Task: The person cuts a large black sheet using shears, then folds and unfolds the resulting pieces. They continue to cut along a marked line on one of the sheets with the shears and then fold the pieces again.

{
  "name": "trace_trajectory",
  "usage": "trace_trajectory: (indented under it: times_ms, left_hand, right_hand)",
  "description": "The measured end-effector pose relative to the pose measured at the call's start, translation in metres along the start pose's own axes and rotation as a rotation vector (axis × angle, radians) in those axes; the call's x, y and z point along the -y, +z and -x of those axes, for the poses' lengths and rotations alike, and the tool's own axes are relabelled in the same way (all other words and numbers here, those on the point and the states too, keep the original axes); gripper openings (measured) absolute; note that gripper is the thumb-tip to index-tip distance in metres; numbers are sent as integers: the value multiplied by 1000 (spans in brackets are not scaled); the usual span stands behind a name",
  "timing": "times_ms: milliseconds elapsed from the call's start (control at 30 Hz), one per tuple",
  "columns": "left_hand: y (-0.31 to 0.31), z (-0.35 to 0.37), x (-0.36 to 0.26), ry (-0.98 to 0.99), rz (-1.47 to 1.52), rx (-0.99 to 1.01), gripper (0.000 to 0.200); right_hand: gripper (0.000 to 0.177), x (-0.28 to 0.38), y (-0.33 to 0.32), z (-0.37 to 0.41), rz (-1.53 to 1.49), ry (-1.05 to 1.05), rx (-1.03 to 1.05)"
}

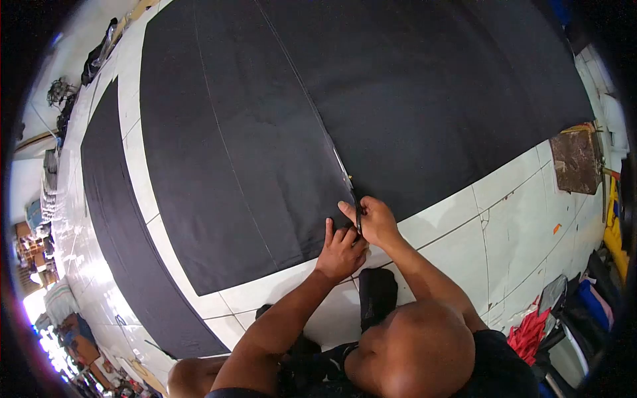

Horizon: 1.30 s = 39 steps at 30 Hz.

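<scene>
A large black cloth (411, 93) lies spread on the floor, with thin pale lines marked along it. My right hand (377, 222) grips a pair of scissors (359, 211) by their dark handles at the cloth's near edge. Their blades point away from me along one pale line, and a brass-coloured pivot shows. Beside it, my left hand (342, 253) rests on the cloth edge with its index finger stretched out. Its other fingers lie close to the scissor handles and are partly hidden.
A separate black cloth strip (142, 212) lies to the left on the white tiled floor (451, 259). A worn brown block (576, 160) sits by the cloth's right corner. Red fabric (529, 336) and assorted items crowd the lower right. My dark-covered foot (378, 295) is just below my hands.
</scene>
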<state>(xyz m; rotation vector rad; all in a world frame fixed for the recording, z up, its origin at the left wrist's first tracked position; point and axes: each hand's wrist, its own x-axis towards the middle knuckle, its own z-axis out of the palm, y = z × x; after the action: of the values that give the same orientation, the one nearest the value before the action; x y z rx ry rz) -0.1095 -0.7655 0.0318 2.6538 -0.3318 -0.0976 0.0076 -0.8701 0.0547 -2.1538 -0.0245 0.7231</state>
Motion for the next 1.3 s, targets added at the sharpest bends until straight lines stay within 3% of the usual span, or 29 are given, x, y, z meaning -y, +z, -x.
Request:
trace_trajectory:
  times_ms: [300,733,833,933,1300]
  left_hand:
    - [-1,-1,0,-5,4,47,48]
    - [3,-1,0,0,-10,25,61]
    - [-3,-5,-2,1,-3,-68,45]
    - [2,-2,1,-9,27,2,59]
    - [1,-3,1,-31,72,70,58]
  right_hand:
    - [62,18,6,-24,24,-55,-78]
    - [63,42,5,-57,43,-17,-5]
    - [69,41,0,-60,63,-28,37]
    - [64,43,4,-59,24,-18,-4]
    - [62,78,9,-127,23,-38,3]
